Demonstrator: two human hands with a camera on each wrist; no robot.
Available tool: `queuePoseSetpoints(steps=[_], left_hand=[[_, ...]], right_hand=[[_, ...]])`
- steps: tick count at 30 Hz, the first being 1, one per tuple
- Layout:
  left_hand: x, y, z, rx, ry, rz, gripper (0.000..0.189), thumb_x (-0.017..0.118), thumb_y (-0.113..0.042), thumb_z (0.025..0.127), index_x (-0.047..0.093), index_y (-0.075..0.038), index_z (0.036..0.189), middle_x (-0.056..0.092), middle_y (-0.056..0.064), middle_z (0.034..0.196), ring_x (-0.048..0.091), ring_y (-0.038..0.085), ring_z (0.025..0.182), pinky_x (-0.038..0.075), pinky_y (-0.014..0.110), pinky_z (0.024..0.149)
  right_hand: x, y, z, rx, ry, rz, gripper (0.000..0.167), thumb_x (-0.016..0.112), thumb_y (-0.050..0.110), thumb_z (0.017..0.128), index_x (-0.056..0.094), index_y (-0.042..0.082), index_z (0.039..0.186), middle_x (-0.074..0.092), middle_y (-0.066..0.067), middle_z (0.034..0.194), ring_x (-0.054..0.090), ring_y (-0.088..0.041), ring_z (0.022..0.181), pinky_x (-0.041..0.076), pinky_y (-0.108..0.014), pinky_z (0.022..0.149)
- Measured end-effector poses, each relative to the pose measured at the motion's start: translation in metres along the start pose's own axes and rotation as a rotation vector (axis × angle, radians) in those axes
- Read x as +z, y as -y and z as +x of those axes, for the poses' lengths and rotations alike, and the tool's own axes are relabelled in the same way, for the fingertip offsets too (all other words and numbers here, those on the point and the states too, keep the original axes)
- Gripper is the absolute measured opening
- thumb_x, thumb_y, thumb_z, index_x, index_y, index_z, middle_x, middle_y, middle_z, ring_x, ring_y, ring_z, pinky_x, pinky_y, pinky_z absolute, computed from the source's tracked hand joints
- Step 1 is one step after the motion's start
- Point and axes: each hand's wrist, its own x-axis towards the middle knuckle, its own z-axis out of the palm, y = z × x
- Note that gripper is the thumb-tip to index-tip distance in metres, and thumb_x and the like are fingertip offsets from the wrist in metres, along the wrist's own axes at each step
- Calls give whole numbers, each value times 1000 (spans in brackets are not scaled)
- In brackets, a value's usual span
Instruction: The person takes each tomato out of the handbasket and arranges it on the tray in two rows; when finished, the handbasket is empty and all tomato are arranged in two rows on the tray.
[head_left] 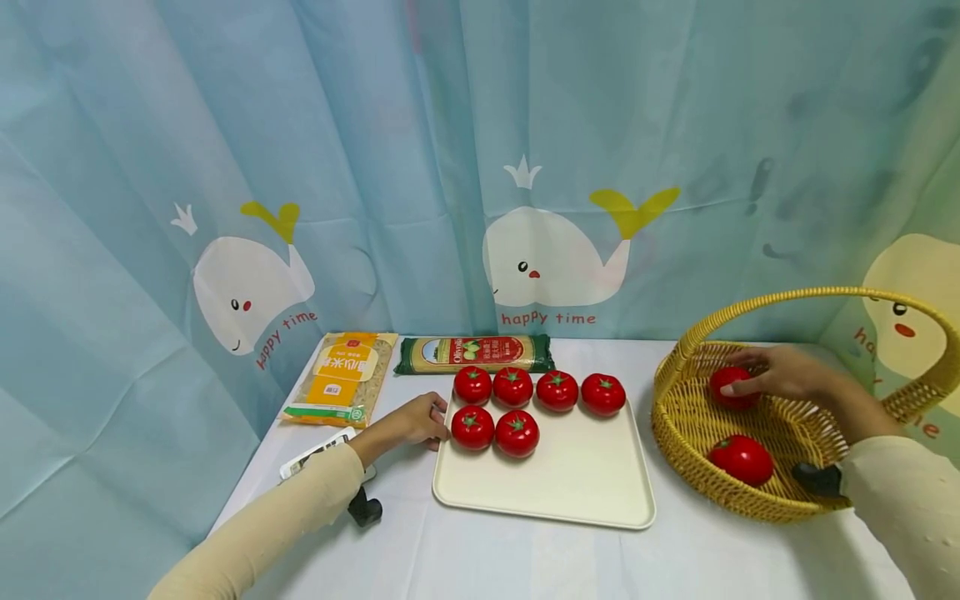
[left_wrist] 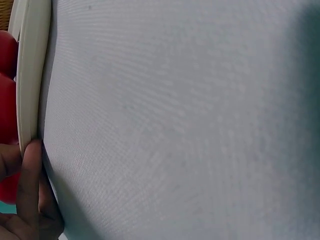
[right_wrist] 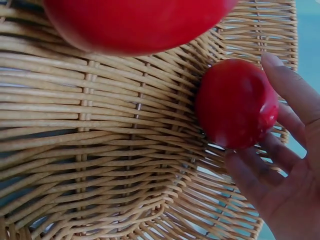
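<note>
My left hand (head_left: pixel 417 419) is at the left edge of the cream tray (head_left: pixel 577 475). In the left wrist view its thumb and fingers (left_wrist: pixel 30 170) pinch the tray's rim. Six glossy red tomatoes, among them a front one (head_left: pixel 517 433), sit on the tray's back and left part. My right hand (head_left: pixel 795 375) reaches into the wicker basket (head_left: pixel 675 454). Its thumb and fingers curl round a tomato (right_wrist: pixel 235 104) by the basket's far wall. Another tomato (head_left: pixel 742 460) lies nearer the front of the basket.
Behind the tray lies a green pasta packet (head_left: pixel 480 354). A bag of yellow grain (head_left: pixel 341 379) is at the back left, with a white device (head_left: pixel 322 450) partly under the left forearm. The basket's tall handle (head_left: pixel 795 294) arches over the right wrist. A whale-print curtain (head_left: pixel 420 167) hangs behind.
</note>
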Motion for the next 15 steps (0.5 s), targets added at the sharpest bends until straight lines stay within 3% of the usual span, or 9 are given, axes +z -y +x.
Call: queuePoseSetpoints(steps=[3, 15], left_hand=[[0, 1, 1, -3, 1, 2, 42, 71, 8, 82, 50, 2, 118, 57, 10, 87, 60, 16, 65, 60, 26, 59], [1, 1, 2, -7, -4, 13, 42, 72, 6, 83, 50, 1, 118, 58, 10, 88, 61, 16, 67, 60, 26, 60]], right_hand=[[1, -1, 2, 4, 40, 11, 75, 76, 40, 88, 51, -12, 136, 57, -37, 126, 59, -46, 109, 53, -56, 88], [4, -3, 6, -17, 51, 32, 71, 82, 29, 82, 53, -14, 130, 63, -27, 106, 62, -33, 92, 54, -32, 71]])
